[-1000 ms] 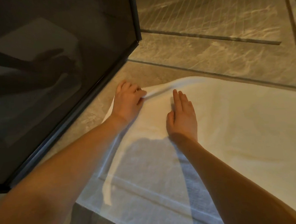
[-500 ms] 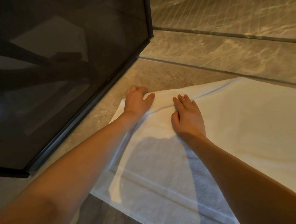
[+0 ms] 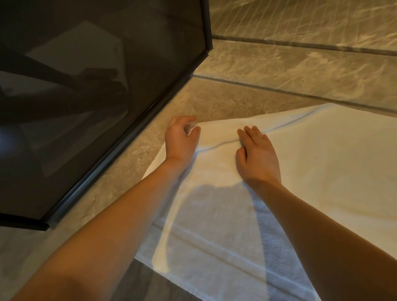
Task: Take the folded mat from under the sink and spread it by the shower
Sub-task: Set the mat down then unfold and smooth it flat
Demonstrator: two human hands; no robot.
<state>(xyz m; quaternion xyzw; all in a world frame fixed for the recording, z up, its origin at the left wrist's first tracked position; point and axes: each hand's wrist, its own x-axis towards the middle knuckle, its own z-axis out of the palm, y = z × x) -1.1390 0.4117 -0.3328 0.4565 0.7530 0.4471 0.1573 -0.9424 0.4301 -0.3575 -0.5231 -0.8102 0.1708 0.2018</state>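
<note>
A white mat [image 3: 322,170] lies unfolded on the stone floor, filling the right and lower middle of the head view. Its far left corner is bunched and a ridge runs along the far edge. My left hand [image 3: 180,139] is closed on that far left corner, pinching the cloth. My right hand [image 3: 257,155] rests flat on the mat just to the right, fingers spread against the ridge. Both forearms reach in from the bottom of the view.
A dark glass shower panel [image 3: 85,99] with a black frame stands at the left, its bottom rail [image 3: 115,171] running diagonally close to the mat's left edge. Beyond the mat is a stone threshold [image 3: 304,74] and the grooved shower floor [image 3: 300,11].
My left hand has closed on the mat's far left corner and drawn it out to the left. My right hand has stayed flat on the mat beside it.
</note>
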